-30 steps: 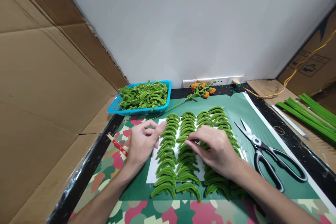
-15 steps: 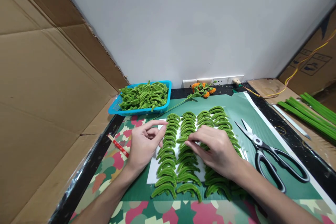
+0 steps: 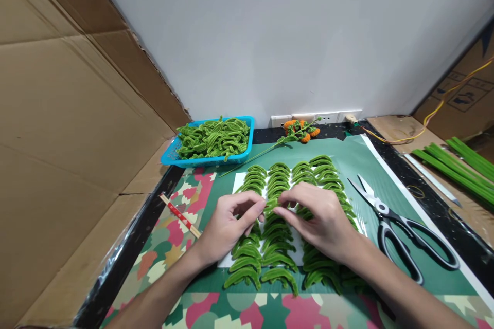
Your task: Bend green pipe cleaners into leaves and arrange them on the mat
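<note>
Between my hands is a short green pipe-cleaner piece (image 3: 272, 206), fuzzy and slightly bent. My right hand (image 3: 318, 216) pinches its right end between thumb and forefinger. At its left end, the thumb and forefinger of my left hand (image 3: 235, 223) are closed together. Beneath them, several columns of curved green pipe-cleaner pieces (image 3: 278, 258) overlap on a white sheet (image 3: 227, 262). My hands hide parts of the columns.
A blue basket (image 3: 250, 139) heaped with green pieces stands at the back left. Behind the columns lies an orange-flowered stem (image 3: 299, 131). Open scissors (image 3: 382, 208) rest to the right, near long green pipe cleaners (image 3: 455, 172). Wrapped chopsticks (image 3: 179, 216) lie left.
My left hand has moved right and closed at the left end of the green piece. My right hand has stayed nearly in place, still pinching it. The view has shifted slightly.
</note>
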### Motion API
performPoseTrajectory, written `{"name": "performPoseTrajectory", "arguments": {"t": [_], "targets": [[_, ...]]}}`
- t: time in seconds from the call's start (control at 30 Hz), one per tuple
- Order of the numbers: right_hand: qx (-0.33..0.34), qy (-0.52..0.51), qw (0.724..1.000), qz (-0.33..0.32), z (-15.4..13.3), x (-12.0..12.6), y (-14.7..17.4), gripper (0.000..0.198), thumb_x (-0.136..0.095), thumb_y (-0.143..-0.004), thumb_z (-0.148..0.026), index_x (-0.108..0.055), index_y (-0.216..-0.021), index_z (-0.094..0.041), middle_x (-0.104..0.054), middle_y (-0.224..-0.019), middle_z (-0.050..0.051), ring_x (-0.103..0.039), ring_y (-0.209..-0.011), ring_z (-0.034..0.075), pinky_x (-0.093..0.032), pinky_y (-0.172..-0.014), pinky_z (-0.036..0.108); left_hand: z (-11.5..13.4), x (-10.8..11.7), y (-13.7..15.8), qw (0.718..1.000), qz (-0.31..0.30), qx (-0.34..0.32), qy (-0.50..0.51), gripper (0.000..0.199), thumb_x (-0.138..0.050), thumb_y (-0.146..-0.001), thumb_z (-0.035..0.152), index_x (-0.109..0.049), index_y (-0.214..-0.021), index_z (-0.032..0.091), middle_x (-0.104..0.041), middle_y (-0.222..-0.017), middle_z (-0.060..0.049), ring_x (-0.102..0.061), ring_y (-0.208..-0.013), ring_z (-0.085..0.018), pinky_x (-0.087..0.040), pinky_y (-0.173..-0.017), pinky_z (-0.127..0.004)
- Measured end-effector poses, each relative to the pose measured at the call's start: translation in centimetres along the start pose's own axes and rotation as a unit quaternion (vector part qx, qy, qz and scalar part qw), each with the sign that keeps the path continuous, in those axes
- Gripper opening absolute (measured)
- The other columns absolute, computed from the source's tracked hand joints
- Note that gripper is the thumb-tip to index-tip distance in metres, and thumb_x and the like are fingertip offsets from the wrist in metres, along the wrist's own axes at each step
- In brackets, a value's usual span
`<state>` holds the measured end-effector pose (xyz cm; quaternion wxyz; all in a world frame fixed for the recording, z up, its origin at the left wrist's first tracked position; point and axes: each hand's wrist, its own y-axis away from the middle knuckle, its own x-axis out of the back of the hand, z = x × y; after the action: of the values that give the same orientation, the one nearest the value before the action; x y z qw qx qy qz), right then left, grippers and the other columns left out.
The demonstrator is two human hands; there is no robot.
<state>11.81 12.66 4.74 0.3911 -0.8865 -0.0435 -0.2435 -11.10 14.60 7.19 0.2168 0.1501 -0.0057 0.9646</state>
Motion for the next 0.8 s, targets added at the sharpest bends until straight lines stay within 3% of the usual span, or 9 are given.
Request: {"name": "performPoseTrajectory", "arguments": {"t": [0.1,0.3,0.57,0.8], "targets": [[0.039,0.043,0.998,0.009,0.23,0.0,0.02,0.016,-0.069,-0.103,-0.019,-0.069,-0.118,-0.015,-0.079,-0.096,0.007,-0.073,-0.082,0.018,-0.055,-0.069,0.03,0.0,-0.01,0.0,1.0,0.008,0.009,0.013,0.032,-0.07,-0.1,0.046,-0.071,-0.087,0.016,-0.064,-0.069,0.001,-0.05,-0.051,-0.008,-0.04,-0.047,-0.02],[0.098,0.1,0.99,0.004,0.36,-0.1,0.12,0.014,-0.059,-0.107,-0.012,-0.071,-0.109,-0.018,-0.08,-0.095,0.006,-0.07,-0.078,0.016,-0.049,-0.065,0.029,-0.32,-0.06,0.14,0.999,0.0,0.009,0.03,0.031,-0.071,-0.099,0.046,-0.071,-0.089,0.017,-0.059,-0.068,0.002,-0.049,-0.052,-0.008,-0.04,-0.047,-0.019],[0.13,0.119,0.984,0.012,0.16,-0.1,0.25,0.013,-0.062,-0.103,-0.007,-0.071,-0.108,-0.015,-0.079,-0.093,0.007,-0.065,-0.075,0.017,-0.047,-0.066,0.031,-0.38,-0.12,0.43,0.997,-0.038,0.025,0.059,0.028,-0.075,-0.098,0.044,-0.069,-0.1,0.017,-0.067,-0.072,0.001,-0.055,-0.052,-0.008,-0.046,-0.049,-0.019],[0.115,0.098,0.988,0.008,-0.17,0.09,-0.14,0.01,-0.061,-0.107,-0.015,-0.071,-0.107,-0.017,-0.079,-0.088,0.005,-0.065,-0.071,0.015,-0.046,-0.061,0.029,-0.18,-0.41,0.27,0.995,-0.038,0.026,0.089,0.027,-0.073,-0.1,0.043,-0.066,-0.101,0.016,-0.071,-0.075,0.0,-0.06,-0.049,-0.008,-0.047,-0.049,-0.018]]}}
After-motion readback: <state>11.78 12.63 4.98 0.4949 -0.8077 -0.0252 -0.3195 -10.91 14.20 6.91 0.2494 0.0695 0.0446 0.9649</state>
